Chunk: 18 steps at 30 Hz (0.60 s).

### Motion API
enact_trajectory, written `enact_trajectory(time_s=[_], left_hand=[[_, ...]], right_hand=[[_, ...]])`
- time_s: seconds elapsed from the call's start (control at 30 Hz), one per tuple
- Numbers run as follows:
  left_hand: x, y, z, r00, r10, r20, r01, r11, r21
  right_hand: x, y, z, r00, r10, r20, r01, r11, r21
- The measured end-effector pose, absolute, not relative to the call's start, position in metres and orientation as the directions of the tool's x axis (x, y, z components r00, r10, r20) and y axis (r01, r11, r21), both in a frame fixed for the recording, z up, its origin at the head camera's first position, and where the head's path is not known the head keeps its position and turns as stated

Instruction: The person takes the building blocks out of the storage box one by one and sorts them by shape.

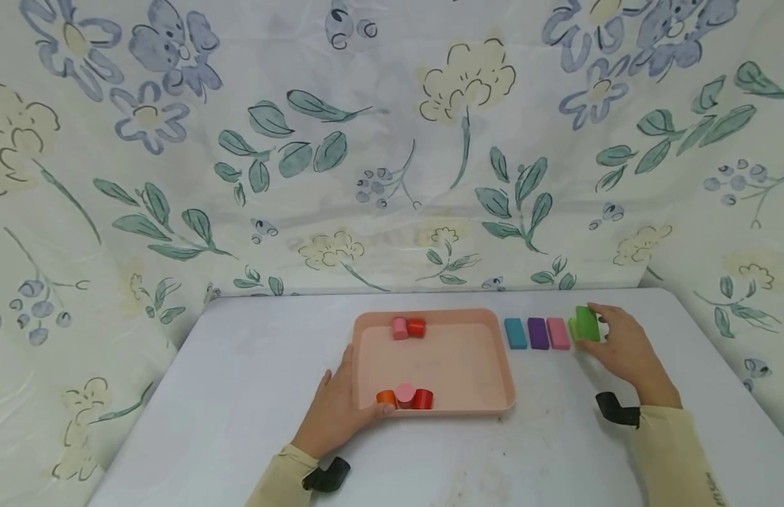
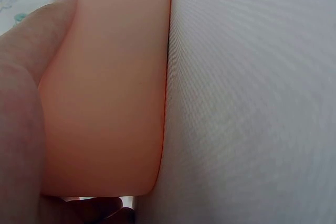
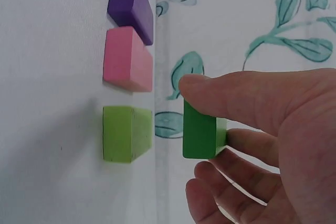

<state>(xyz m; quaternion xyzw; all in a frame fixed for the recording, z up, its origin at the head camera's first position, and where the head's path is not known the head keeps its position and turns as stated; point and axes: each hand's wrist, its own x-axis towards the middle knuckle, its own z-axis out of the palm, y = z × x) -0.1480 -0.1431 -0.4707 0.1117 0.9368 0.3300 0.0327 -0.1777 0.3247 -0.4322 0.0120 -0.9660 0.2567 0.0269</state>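
Note:
My right hand (image 1: 626, 348) pinches a bright green rectangular block (image 1: 587, 324) between thumb and fingers, at the right end of a row of blocks. In the right wrist view this green block (image 3: 199, 135) is held up off the table, beside a lime green block (image 3: 117, 135) that stands on it. A shallow peach tray (image 1: 455, 366) sits mid-table. My left hand (image 1: 333, 410) grips its front left corner, thumb on the front rim and fingers along the left side. Close to that thumb, an orange cylinder (image 1: 385, 398), a pink cylinder (image 1: 406, 396) and a red cylinder (image 1: 423, 399) line the tray's front wall.
Another pink cylinder (image 1: 399, 328) and red cylinder (image 1: 416, 328) lie near the tray's back wall. Right of the tray stand a blue block (image 1: 515, 334), a purple block (image 1: 538, 334) and a pink block (image 1: 558, 334). Floral cloth (image 1: 392, 260) hangs behind the white table (image 1: 265, 352).

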Motion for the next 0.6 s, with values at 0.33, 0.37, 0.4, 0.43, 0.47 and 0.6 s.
enact_trajectory(time_s=[0.33, 0.37, 0.4, 0.43, 0.47, 0.6], left_hand=[[-0.148, -0.144, -0.472, -0.974, 0.226, -0.004, 0.175, 0.765, 0.62], [-0.148, -0.144, -0.473, -0.974, 0.225, -0.006, 0.173, 0.767, 0.618], [-0.148, -0.144, -0.473, -0.974, 0.226, -0.007, 0.173, 0.768, 0.616], [-0.148, -0.143, -0.473, -0.974, 0.226, -0.008, 0.174, 0.768, 0.616], [-0.148, -0.143, -0.473, -0.974, 0.226, -0.008, 0.173, 0.769, 0.616], [-0.147, -0.143, -0.472, -0.974, 0.226, -0.007, 0.174, 0.765, 0.62]], right_hand=[[-0.179, 0.333, -0.436, -1.0, 0.002, 0.013, -0.005, 0.879, -0.476], [-0.179, 0.334, -0.436, -1.0, 0.001, 0.012, -0.004, 0.879, -0.477], [-0.179, 0.335, -0.437, -1.0, 0.001, 0.01, -0.004, 0.879, -0.477], [-0.18, 0.335, -0.437, -1.0, 0.001, 0.007, -0.003, 0.878, -0.478], [-0.18, 0.336, -0.437, -1.0, 0.0, 0.006, -0.003, 0.878, -0.478], [-0.18, 0.339, -0.439, -1.0, 0.006, -0.006, 0.008, 0.879, -0.477]])
